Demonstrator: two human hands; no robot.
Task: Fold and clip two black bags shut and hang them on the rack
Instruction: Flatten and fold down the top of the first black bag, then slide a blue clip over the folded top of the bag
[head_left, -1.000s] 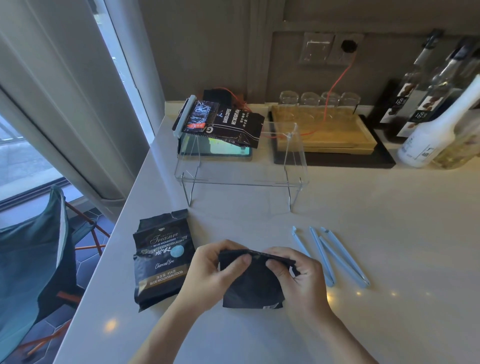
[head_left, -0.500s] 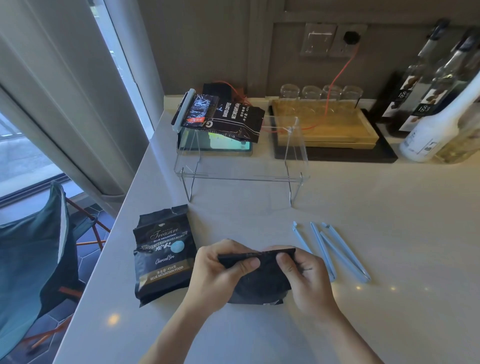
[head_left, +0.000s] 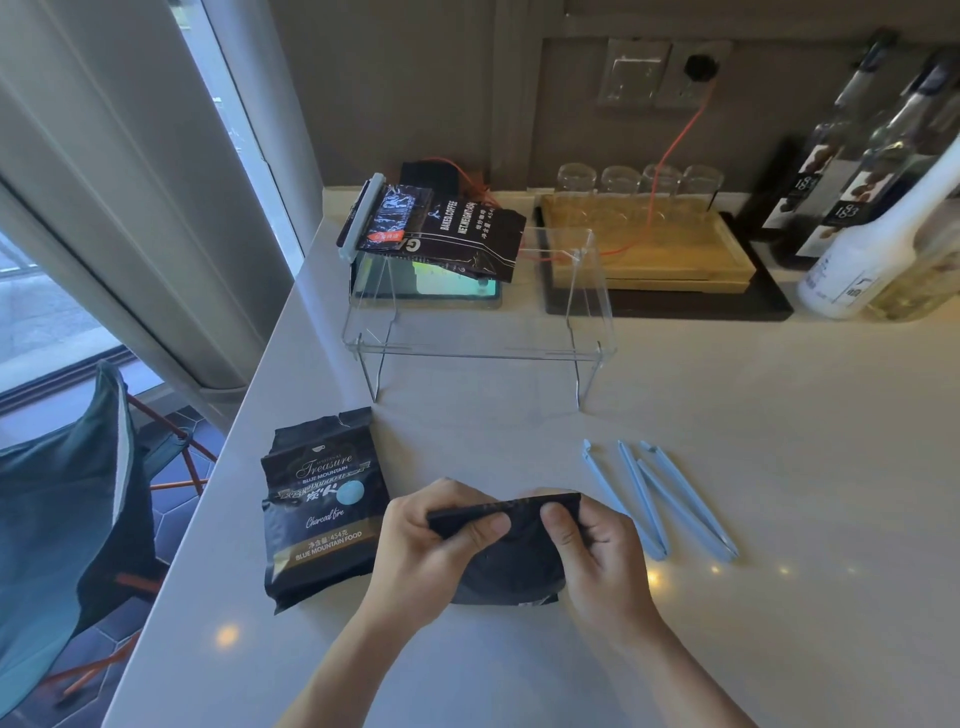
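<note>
While the left hand (head_left: 423, 551) and right hand (head_left: 597, 556) pinch its folded top edge, the crinkly black bag (head_left: 511, 569) is half hidden behind them.

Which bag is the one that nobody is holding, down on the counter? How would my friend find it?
Start at the clear rack in the middle of the white counter, then come toward the person's left hand. Just left of that hand a black coffee bag lies flat, face up. Unlike the plain black bag in the hands, it shows gold "Treasure" lettering and a pale blue dot.
</note>
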